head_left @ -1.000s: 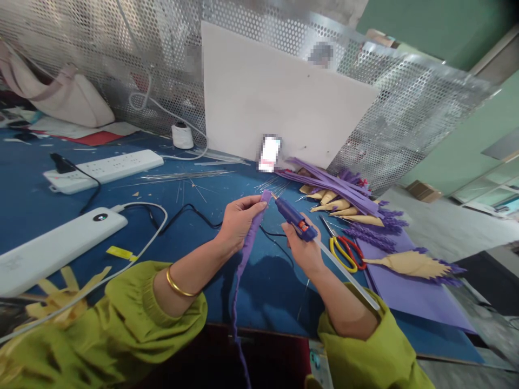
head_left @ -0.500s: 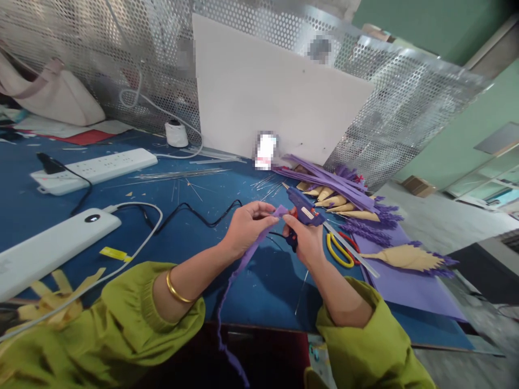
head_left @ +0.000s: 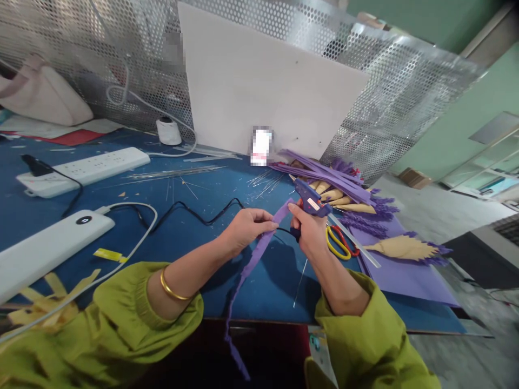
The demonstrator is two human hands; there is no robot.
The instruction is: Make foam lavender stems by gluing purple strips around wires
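Observation:
A long purple paper strip runs from between my hands down past the table's front edge, its lower part crinkled and twisted. My left hand pinches the strip between thumb and fingers. In my right hand is a dark blue hot glue gun, its nozzle pointing up and to the left. My right thumb and a finger also touch the strip's upper end. A black cord leads away from the glue gun's handle.
Scissors with yellow and red handles lie right of my right hand. Beyond are purple paper sheets and wrapped purple flower bundles. At left stand a white power strip and a white power bank. Thin wires lie behind.
My hands have moved slightly apart, and a longer flat stretch of the purple strip shows between them. The glue gun has shifted a little right with my right hand.

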